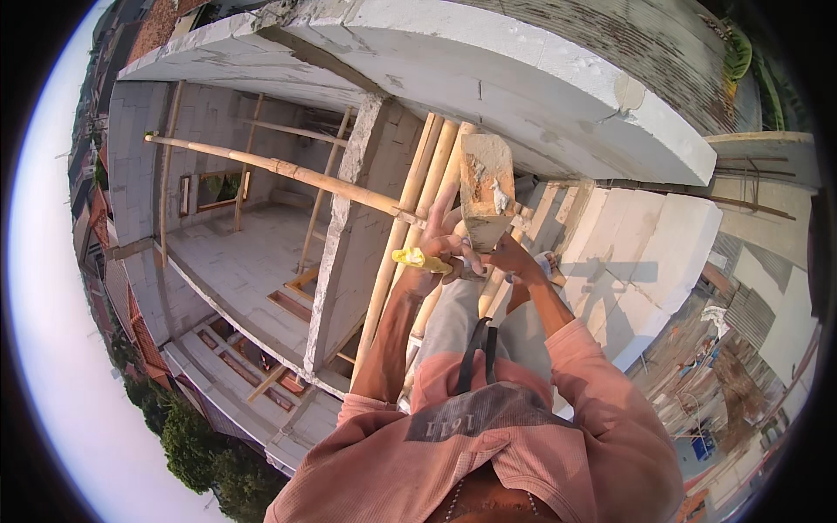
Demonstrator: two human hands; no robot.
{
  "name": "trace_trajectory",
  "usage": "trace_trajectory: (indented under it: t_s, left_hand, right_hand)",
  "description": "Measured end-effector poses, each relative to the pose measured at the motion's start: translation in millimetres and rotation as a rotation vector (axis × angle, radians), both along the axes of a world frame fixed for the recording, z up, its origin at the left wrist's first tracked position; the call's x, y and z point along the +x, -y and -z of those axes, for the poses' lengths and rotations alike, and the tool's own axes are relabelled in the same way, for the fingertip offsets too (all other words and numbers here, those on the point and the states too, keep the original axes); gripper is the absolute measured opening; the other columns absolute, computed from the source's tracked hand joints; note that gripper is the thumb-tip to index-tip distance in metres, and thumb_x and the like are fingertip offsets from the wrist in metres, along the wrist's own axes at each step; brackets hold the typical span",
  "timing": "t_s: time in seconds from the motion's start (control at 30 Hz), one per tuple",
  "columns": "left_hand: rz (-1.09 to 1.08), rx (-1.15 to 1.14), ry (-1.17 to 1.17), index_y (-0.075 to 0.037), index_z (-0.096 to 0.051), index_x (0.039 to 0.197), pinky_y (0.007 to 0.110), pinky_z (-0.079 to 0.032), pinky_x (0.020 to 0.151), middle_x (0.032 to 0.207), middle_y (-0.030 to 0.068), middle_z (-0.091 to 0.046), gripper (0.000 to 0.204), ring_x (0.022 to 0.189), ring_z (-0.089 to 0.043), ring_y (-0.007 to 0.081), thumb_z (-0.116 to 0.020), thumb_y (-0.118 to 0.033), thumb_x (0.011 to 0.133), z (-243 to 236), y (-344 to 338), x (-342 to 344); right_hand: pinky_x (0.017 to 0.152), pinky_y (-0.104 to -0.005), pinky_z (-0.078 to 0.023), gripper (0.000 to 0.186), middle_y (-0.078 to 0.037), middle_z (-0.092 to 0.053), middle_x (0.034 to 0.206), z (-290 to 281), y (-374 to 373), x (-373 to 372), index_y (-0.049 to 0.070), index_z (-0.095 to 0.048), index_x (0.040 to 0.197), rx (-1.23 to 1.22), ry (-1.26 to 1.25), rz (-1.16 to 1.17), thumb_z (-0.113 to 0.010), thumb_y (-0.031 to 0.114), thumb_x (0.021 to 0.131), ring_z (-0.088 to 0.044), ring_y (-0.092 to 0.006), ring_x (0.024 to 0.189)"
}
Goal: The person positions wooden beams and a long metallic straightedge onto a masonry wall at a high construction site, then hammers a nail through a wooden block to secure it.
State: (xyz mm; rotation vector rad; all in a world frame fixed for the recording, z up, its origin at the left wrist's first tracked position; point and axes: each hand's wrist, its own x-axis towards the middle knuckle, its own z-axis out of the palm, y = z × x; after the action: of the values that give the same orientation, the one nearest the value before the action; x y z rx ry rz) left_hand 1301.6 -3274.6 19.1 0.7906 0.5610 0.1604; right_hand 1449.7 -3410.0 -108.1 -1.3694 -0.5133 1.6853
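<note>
Steadying, I judge — left hand point(451, 253) curls its fingers round a yellow object point(418, 259); right hand point(512, 256), can't tell — the wooden block point(486, 185) calls for level support.

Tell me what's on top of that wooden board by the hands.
The wooden board has pale lumps, perhaps mortar, on its visible face; its far side is hidden.

Green trees point(190, 451) stood at the lower left, beside pale sky point(63, 375); a leafy plant point(739, 54) grew at the upper right.
</note>
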Motion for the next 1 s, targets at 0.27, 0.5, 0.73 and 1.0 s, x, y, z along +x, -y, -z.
trace_trajectory:
  t_s: [0.27, 0.5, 0.73, 1.0]
  left_hand:
    - [0.13, 0.491, -0.356, -0.003, -0.019, 0.154, 0.04, -0.035, 0.111, 0.152, 0.023, -0.035, 0.107, 0.132, -0.046, 0.031, -0.083, -0.039, 0.076, -27, 14, 23]
    - [-0.046, 0.606, -0.4, 0.003, -0.042, 0.136, 0.039, -0.043, 0.102, 0.126, 0.0221, -0.058, 0.08, 0.117, -0.058, 0.0304, -0.083, -0.032, 0.076, -7, 31, 22]
    - [-0.066, 0.932, -0.458, -0.005, -0.045, 0.134, 0.043, -0.043, 0.103, 0.13, 0.0209, -0.051, 0.073, 0.124, -0.05, 0.0387, -0.077, -0.013, 0.07, -1, 74, 28]
    - [0.034, 1.037, -0.408, -0.01, -0.046, 0.134, 0.042, -0.05, 0.095, 0.132, 0.0165, -0.051, 0.076, 0.115, -0.056, 0.0381, -0.079, -0.014, 0.067, 9, 86, 11]
  right_hand:
    - [0.097, -0.0376, -0.048, 0.068, -0.011, -0.056, 0.13, -87, -19, 14, 0.003, -0.043, 0.141, 0.056, 0.049, -0.249, -0.075, 0.014, 0.082, -0.055, -0.0204, 0.116]
    - [0.076, -0.0397, -0.053, 0.048, -0.011, -0.064, 0.103, -25, 65, -56, 0.003, -0.056, 0.121, -0.121, 0.707, 0.268, -0.07, 0.035, 0.088, -0.064, -0.0283, 0.086]
    - [0.061, -0.0306, -0.051, 0.049, -0.002, -0.063, 0.096, -85, 70, -64, 0.015, -0.062, 0.112, -0.354, -1.366, 0.411, -0.048, 0.059, 0.095, -0.058, -0.0159, 0.077]
    - [0.069, -0.0438, -0.061, 0.041, -0.015, -0.051, 0.122, -99, 108, -42, 0.006, -0.05, 0.126, -0.11, -1.768, 0.428, -0.046, 0.039, 0.102, -0.058, -0.0236, 0.08]
